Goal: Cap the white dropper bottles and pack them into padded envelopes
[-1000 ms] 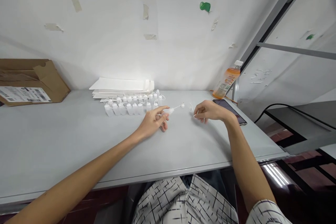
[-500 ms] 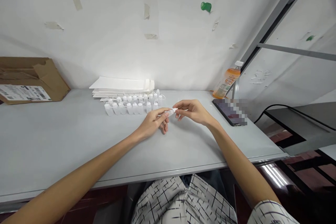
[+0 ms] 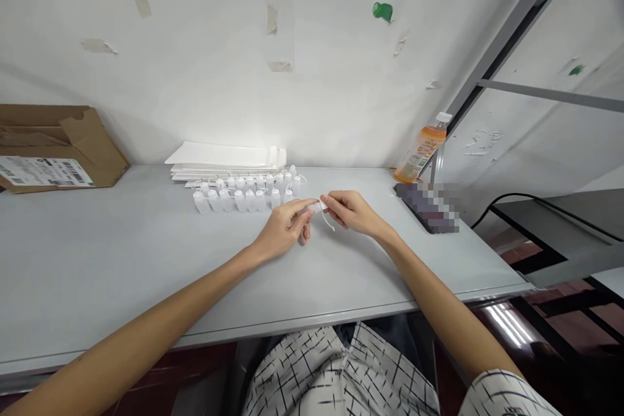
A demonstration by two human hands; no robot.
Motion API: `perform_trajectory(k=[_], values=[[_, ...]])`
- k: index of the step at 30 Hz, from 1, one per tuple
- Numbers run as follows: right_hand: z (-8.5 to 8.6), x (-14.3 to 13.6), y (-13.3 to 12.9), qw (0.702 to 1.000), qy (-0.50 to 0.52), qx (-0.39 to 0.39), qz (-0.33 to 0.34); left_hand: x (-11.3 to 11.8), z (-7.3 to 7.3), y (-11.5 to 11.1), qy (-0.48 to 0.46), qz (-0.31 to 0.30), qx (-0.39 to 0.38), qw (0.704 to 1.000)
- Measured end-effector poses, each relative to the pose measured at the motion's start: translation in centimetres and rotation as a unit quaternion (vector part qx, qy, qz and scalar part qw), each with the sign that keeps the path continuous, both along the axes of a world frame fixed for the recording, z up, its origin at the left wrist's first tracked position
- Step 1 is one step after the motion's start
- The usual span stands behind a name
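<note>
A small white bottle (image 3: 316,207) is held between my two hands above the table, its tip pointing right. My left hand (image 3: 285,227) has its thumb and fingers closed on the bottle's body. The fingertips of my right hand (image 3: 351,211) pinch the bottle's tip end, where a thin white strap (image 3: 327,220) hangs down in a curve. Just left of my hands, several small white bottles (image 3: 240,201) stand upright in rows on the grey table (image 3: 195,273).
Behind the bottles lies a stack of flat white cartons (image 3: 219,155) against the wall. An open cardboard box (image 3: 88,149) sits at far left. To the right are an orange drink bottle (image 3: 422,151) and a dark phone (image 3: 419,208).
My right hand's fingers have closed in more tightly at the tip. The thin white strap now shows hanging below it. My left hand has barely shifted.
</note>
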State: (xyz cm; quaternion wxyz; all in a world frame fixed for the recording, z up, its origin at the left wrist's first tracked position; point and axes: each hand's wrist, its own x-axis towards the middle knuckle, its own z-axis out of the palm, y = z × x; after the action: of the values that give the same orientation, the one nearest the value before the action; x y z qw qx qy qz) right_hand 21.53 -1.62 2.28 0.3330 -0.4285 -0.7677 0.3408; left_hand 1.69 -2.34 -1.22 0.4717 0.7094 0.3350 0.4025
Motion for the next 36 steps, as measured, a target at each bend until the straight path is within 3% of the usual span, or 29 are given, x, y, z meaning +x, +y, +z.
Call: perform_trajectory(k=[4,9,13,20,27,33,36], values=[[-0.3,-0.4,0.0,0.998,-0.024,0.054,-0.029,0.1,0.0,-0.1,-0.002,-0.011,-0.020,1.000],[0.5,0.1,-0.3,0.996,0.084,-0.026,0.004,0.0,0.5,-0.1,-0.043,-0.024,-0.072,0.996],[0.9,0.3,-0.6,0.992,0.105,-0.062,0.025,0.0,1.1,-0.3,-0.051,-0.022,-0.067,0.996],[-0.4,-0.3,-0.1,0.997,-0.029,0.065,-0.007,-0.1,0.4,-0.3,0.000,-0.003,0.026,1.000],[-0.5,-0.2,-0.1,0.993,-0.059,0.101,-0.008,0.0,0.3,-0.1,-0.049,-0.040,-0.098,0.993],[-0.9,-0.4,0.1,0.993,-0.083,0.088,-0.004,0.0,0.5,-0.4,-0.002,-0.015,-0.017,1.000],[-1.0,-0.3,0.2,0.991,-0.080,0.107,-0.004,0.0,0.7,-0.2,-0.028,-0.042,-0.071,0.996]])
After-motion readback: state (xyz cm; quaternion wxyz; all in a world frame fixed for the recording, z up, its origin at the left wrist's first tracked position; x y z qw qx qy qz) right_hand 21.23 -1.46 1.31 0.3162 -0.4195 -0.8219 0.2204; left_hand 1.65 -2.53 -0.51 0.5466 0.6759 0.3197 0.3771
